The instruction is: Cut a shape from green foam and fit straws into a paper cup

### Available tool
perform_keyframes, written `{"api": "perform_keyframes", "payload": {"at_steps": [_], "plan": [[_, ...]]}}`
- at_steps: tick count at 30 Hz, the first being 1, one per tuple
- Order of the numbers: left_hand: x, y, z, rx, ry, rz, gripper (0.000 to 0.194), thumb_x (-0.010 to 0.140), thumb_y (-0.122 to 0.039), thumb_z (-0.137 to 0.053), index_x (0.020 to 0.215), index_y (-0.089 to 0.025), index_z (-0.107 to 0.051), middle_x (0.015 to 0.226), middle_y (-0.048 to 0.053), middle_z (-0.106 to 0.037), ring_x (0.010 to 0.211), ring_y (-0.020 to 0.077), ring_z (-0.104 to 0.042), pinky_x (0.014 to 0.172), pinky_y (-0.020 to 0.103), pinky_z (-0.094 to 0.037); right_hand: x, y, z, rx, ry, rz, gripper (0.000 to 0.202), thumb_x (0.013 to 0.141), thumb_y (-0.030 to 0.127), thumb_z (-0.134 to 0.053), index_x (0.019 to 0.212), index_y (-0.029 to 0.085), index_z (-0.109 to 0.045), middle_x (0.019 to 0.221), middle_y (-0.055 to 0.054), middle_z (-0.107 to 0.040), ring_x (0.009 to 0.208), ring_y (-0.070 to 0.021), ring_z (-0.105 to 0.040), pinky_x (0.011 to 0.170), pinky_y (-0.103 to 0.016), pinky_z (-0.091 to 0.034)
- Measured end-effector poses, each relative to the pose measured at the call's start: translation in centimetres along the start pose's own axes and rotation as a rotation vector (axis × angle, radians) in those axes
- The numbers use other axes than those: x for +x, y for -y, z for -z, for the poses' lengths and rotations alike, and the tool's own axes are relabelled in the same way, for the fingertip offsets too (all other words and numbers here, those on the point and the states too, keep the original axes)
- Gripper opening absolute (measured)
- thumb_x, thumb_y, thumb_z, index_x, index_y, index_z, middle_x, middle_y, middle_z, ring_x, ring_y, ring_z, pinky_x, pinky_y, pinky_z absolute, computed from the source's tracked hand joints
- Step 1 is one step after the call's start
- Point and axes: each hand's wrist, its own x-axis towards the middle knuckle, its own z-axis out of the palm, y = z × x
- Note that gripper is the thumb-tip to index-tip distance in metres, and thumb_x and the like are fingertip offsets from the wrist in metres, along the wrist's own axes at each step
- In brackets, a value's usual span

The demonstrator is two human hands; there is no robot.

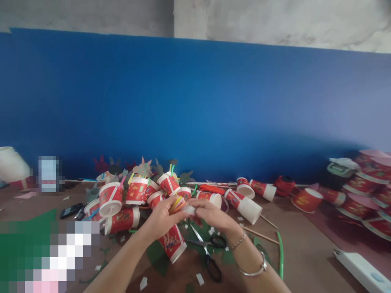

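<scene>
My left hand (166, 217) and my right hand (210, 213) meet at the centre of the view. Fingers of my left hand are closed round a small bundle of yellow and orange strips (177, 204). My right hand's fingers pinch a small whitish piece (189, 210) beside it, its shape blurred. Just below the hands, a red paper cup (173, 243) lies tilted on the brown table (171, 280). Black-handled scissors (213, 266) lie open under my right hand, among white paper scraps.
Decorated red cups (137, 191) crowd the back left. Stacked cups (249, 208) lie right of centre, near sticks and a green tube (280, 254). More cups (363, 203) pile at the right, behind a white box (363, 268). A blue wall (195, 101) rises behind.
</scene>
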Motion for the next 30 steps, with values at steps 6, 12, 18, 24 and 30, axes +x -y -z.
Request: {"api": "perform_keyframes", "payload": {"at_steps": [6, 12, 18, 24, 30], "plan": [[0.01, 0.17, 0.17, 0.011, 0.049, -0.025, 0.02, 0.074, -0.029, -0.066, 0.072, -0.017, -0.049, 0.063, -0.007, -0.039, 0.059, 0.0087, -0.036, 0.056, 0.02, -0.034, -0.5, 0.8, 0.49, 0.071, 0.127, -0.001, 0.012, 0.076, 0.022, -0.05, 0.078, 0.015, -0.059, 0.069, 0.001, -0.051, 0.06, -0.0102, -0.05, 0.053, -0.021, -0.042], [-0.08, 0.01, 0.11, 0.044, 0.057, -0.019, 0.023, 0.074, -0.031, -0.066, 0.071, -0.017, -0.048, 0.063, -0.008, -0.037, 0.058, 0.0084, -0.034, 0.055, 0.02, -0.032, 0.02, 0.09, 0.33, 0.015, 0.124, 0.013, 0.01, 0.074, 0.022, -0.053, 0.072, 0.014, -0.059, 0.071, 0.001, -0.049, 0.057, -0.0083, -0.048, 0.05, -0.019, -0.039], [-0.24, -0.38, -0.03, 0.064, 0.095, -0.004, 0.022, 0.073, -0.028, -0.066, 0.069, -0.017, -0.048, 0.061, -0.008, -0.035, 0.058, 0.0087, -0.033, 0.055, 0.02, -0.032, -0.01, 0.13, 0.5, -0.077, 0.112, 0.041, 0.008, 0.068, 0.015, -0.05, 0.062, 0.014, -0.056, 0.076, 0.0, -0.049, 0.061, -0.0086, -0.047, 0.05, -0.018, -0.038], [-0.12, -0.13, 0.07, 0.084, 0.063, -0.007, 0.025, 0.073, -0.025, -0.064, 0.066, -0.018, -0.042, 0.061, -0.008, -0.032, 0.057, 0.0083, -0.03, 0.054, 0.02, -0.029, 0.15, -0.06, 0.05, -0.104, 0.019, 0.017, 0.01, 0.066, 0.011, -0.046, 0.06, 0.015, -0.053, 0.064, 0.002, -0.047, 0.053, -0.0079, -0.044, 0.046, -0.018, -0.034], [-0.06, -0.38, 0.4, 0.088, 0.059, 0.0, 0.029, 0.072, -0.025, -0.064, 0.063, -0.019, -0.037, 0.06, -0.009, -0.029, 0.056, 0.008, -0.027, 0.052, 0.02, -0.026, -0.28, 0.36, 0.3, 0.029, 0.172, -0.041, 0.012, 0.069, 0.014, -0.05, 0.078, 0.014, -0.058, 0.072, 0.001, -0.053, 0.057, -0.0092, -0.051, 0.054, -0.021, -0.043]]}}
